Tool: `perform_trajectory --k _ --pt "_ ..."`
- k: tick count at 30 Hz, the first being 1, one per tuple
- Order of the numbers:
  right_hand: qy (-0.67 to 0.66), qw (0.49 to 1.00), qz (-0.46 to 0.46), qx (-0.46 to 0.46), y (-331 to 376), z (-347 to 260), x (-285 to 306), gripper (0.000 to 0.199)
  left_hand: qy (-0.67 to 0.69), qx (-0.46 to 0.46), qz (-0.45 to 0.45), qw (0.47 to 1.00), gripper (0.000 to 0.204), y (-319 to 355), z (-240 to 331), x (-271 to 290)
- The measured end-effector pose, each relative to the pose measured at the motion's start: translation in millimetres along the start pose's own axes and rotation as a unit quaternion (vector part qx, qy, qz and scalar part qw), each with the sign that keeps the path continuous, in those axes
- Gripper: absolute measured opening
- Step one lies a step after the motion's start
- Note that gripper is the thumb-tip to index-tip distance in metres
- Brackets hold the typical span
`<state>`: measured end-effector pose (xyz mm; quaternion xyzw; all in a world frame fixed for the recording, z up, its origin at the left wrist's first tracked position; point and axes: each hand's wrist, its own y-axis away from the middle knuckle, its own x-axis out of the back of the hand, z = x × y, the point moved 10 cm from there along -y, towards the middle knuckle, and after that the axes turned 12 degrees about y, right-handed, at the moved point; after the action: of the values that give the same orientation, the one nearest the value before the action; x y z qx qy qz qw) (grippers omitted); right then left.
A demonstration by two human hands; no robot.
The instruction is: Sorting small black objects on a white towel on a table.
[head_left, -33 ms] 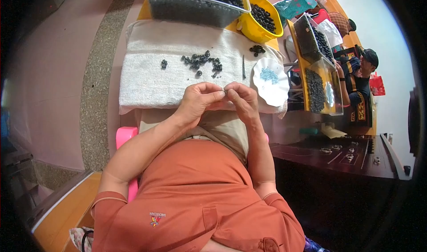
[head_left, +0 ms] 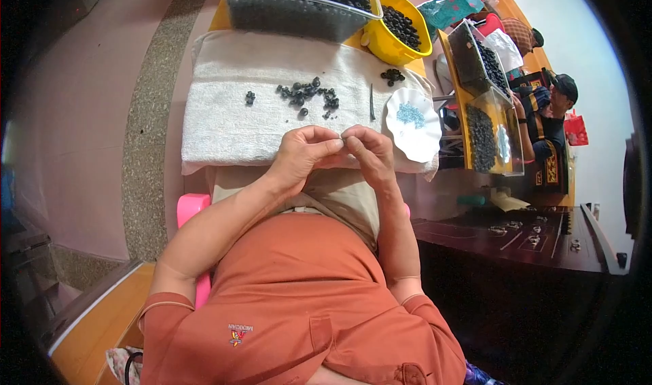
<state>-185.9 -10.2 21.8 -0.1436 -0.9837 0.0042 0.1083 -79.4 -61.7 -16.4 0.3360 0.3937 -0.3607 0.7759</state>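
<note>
Seemingly midway, pinching a tiny piece (head_left: 341,136), too small to identify, between closed fingertips of left hand (head_left: 303,151) and right hand (head_left: 372,154) above white towel (head_left: 231,135), with black parts (head_left: 297,96) beyond, impossible to sort into done or undone, and plenty apparently left in clear tub (head_left: 292,20) and scalloped dish (head_left: 417,147).

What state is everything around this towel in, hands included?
Left hand: fingertips pinched, contents unclear
Right hand: fingertips pinched, contents unclear
White towel: laid out
Black pieces: scattered on towel
Thin dark tool: lying flat
White dish: uncovered, holding pale-blue bits
Clear bin: uncovered, heaped with black pieces
Yellow basket: uncovered, holding black pieces
</note>
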Motion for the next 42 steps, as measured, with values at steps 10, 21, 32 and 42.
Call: perform_trajectory --k 10,21,32,42 --pt "0.076 0.996 0.022 0.045 0.4 -9.9 -1.7 0.011 0.002 -0.008 -0.002 1.0 0.011 -4.0 -3.0 4.6" --pt "0.18 0.964 0.122 0.153 8.9 -26.1 -12.5 0.026 0.08 -0.015 0.029 0.996 0.011 -6.3 -4.2 15.9" --pt "0.295 0.899 0.22 0.237 21.5 -45.1 -19.0 0.038 0.092 -0.016 0.035 0.995 0.012 -1.9 -6.1 15.9" --pt "0.287 0.905 0.202 0.239 18.2 -45.2 -21.8 0.029 0.067 -0.028 0.023 0.997 0.01 0.9 -0.5 10.2"
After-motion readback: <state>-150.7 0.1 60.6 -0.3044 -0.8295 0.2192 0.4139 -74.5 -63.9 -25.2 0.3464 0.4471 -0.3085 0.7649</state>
